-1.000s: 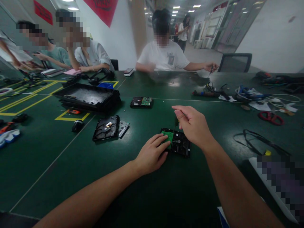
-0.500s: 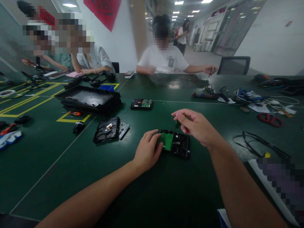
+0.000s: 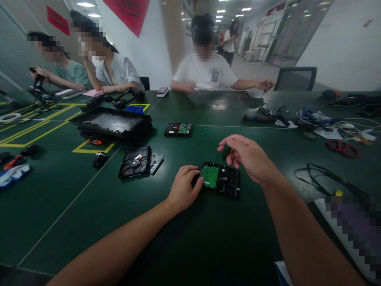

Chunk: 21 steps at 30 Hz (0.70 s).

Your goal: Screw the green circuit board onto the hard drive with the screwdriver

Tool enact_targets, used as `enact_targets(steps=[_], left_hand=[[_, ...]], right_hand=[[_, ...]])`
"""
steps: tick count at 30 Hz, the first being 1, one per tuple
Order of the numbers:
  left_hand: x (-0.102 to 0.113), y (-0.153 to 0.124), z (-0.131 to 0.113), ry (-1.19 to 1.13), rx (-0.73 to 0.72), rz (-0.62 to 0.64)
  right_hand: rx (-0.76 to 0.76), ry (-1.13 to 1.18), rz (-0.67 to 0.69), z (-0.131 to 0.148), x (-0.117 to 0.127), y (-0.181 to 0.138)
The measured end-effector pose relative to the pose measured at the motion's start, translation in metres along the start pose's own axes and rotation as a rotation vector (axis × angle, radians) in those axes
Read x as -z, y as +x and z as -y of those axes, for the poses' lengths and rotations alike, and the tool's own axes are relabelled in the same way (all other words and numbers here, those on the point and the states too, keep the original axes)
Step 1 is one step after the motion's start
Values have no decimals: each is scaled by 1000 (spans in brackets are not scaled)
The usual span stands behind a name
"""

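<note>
A black hard drive (image 3: pixel 226 180) with a green circuit board (image 3: pixel 210 176) lies on the dark green table (image 3: pixel 190 222) in front of me. My left hand (image 3: pixel 183 189) rests at the drive's left edge, fingers curled against the board. My right hand (image 3: pixel 248 155) hovers just above the drive's far right corner, fingers closed around a small dark screwdriver that is mostly hidden.
An opened hard drive (image 3: pixel 134 161) with a loose plate lies to the left, another drive (image 3: pixel 177 129) farther back, and a black tray (image 3: pixel 110 122) beyond. Cables (image 3: pixel 324 174) and red-handled tools (image 3: pixel 341 147) lie to the right. Several people sit across the table.
My left hand slid off the circuit board to the drive's left edge. My right hand lifted slightly and moved right, taking the screwdriver off the board.
</note>
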<state>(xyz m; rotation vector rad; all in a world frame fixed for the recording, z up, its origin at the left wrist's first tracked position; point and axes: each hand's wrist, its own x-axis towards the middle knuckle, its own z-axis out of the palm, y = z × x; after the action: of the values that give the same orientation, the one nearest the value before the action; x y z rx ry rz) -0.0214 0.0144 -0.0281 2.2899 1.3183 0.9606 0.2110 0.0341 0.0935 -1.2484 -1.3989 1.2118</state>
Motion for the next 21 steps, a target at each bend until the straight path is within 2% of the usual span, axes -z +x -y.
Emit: enact_targets(steps=[5,9,13,21], left_hand=[[2,0,-1,-6,10,9],[1,0,0,1,9,17],[-1,0,2,7,1,11],[2,1,-1,28,-12,37]], right_hand=[[30,-112,-125,-6,3,4],[122,-243,-34,-4,2,1],[99,-114,88,0,-2,-2],[106,-64,79,-4,-1,0]])
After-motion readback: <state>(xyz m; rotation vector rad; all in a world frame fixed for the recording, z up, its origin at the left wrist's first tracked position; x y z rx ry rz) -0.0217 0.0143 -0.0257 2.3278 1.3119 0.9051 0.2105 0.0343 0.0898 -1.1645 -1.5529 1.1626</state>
